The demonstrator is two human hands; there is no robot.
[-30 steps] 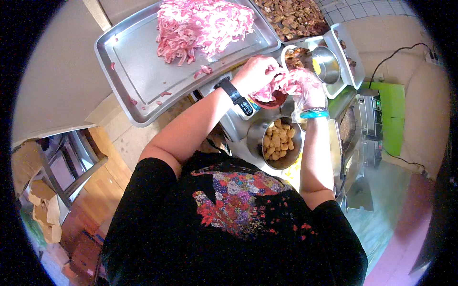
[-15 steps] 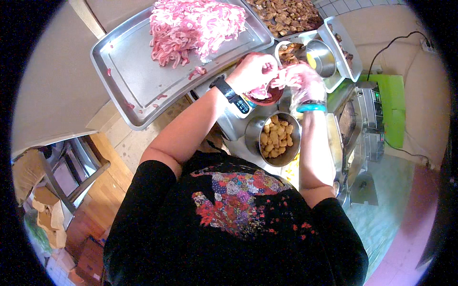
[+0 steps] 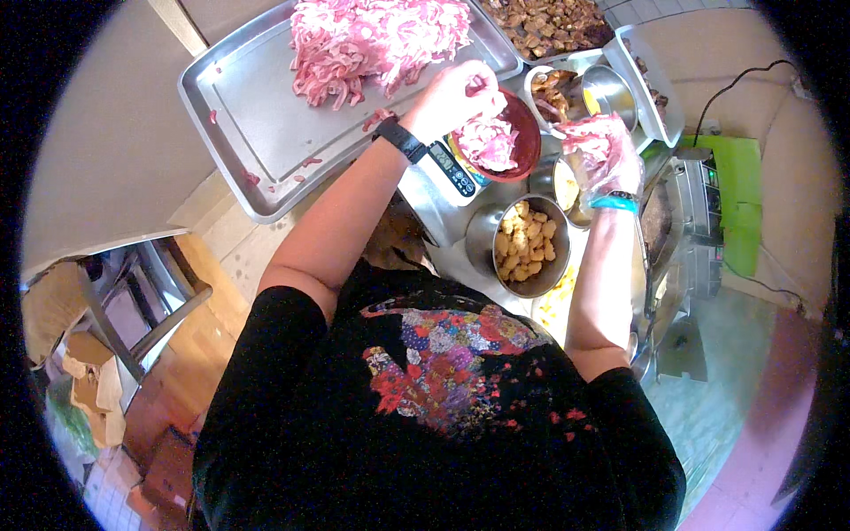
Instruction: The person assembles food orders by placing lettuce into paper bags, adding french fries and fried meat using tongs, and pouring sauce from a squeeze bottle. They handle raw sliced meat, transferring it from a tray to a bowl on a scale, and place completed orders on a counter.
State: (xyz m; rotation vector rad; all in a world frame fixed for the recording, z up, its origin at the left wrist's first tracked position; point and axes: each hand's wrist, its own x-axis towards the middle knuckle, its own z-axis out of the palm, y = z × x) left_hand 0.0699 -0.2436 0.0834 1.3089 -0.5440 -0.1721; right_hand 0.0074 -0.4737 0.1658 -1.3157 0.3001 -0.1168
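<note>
My left hand (image 3: 453,99), with a black watch on its wrist, is above the left rim of a dark red bowl (image 3: 529,133). Its fingers are curled together, and I cannot make out what they hold, if anything. Pale pink raw meat strips (image 3: 489,143) lie in the bowl, which rests on a digital scale (image 3: 453,170). To the right of the bowl, my right hand (image 3: 611,164) wears a clear plastic glove and a turquoise band. It is closed around a bunch of raw meat strips (image 3: 588,129).
A large metal tray (image 3: 257,133) with heaped raw meat strips (image 3: 372,44) is at the far left. Metal pots surround the bowl, one holding light-brown chunks (image 3: 524,248). Behind are a tray of brown pieces (image 3: 549,26) and a white container (image 3: 651,88). Equipment (image 3: 704,203) stands at right.
My right hand has moved right, away from the bowl, with meat strips in it. My left hand has shifted up and left, uncovering the bowl. The whole view has shifted slightly.
</note>
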